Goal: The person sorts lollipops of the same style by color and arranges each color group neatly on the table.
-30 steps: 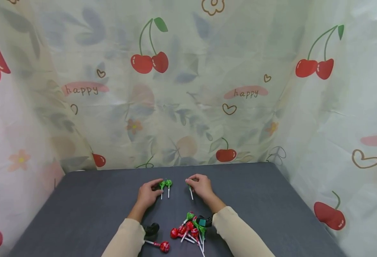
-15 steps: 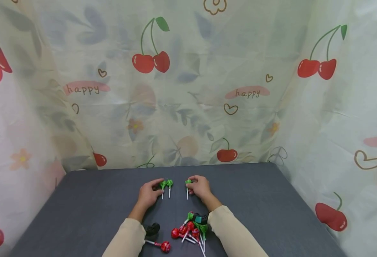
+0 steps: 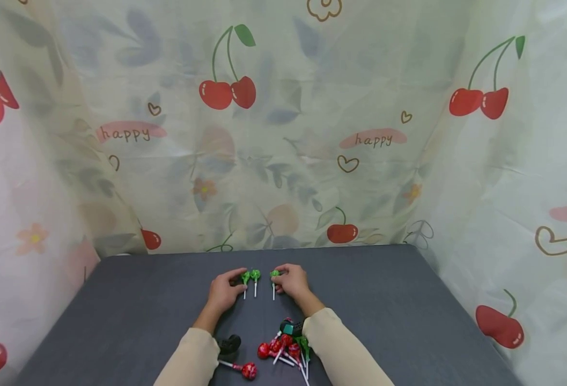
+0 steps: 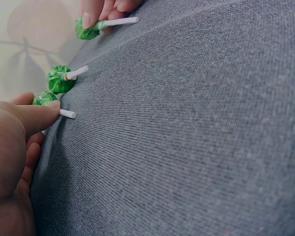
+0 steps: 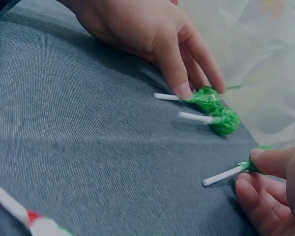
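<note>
Near the table's far edge, my left hand (image 3: 222,291) holds a green-wrapped lollipop (image 5: 207,100) between thumb and fingers, its white stick pointing toward me. Just right of it lies a second green lollipop (image 3: 255,274), which no hand holds. My right hand (image 3: 294,281) pinches a third green lollipop (image 5: 261,156) by its wrapped head, thumb on the near side. A gap separates this one from the middle lollipop, and its stick (image 4: 123,21) also points toward me. All three stand roughly in a row.
A loose pile of red lollipops (image 3: 286,340) and green lollipops (image 3: 304,346) lies nearer to me, partly under my right wrist. A single red lollipop (image 3: 249,370) is by my left sleeve. Printed curtain (image 3: 283,134) rises behind the grey table (image 3: 143,311).
My right hand has moved left with its green lollipop, bringing it closer to the other two. The stick has turned from slanted to straight. My left hand has stayed in place.
</note>
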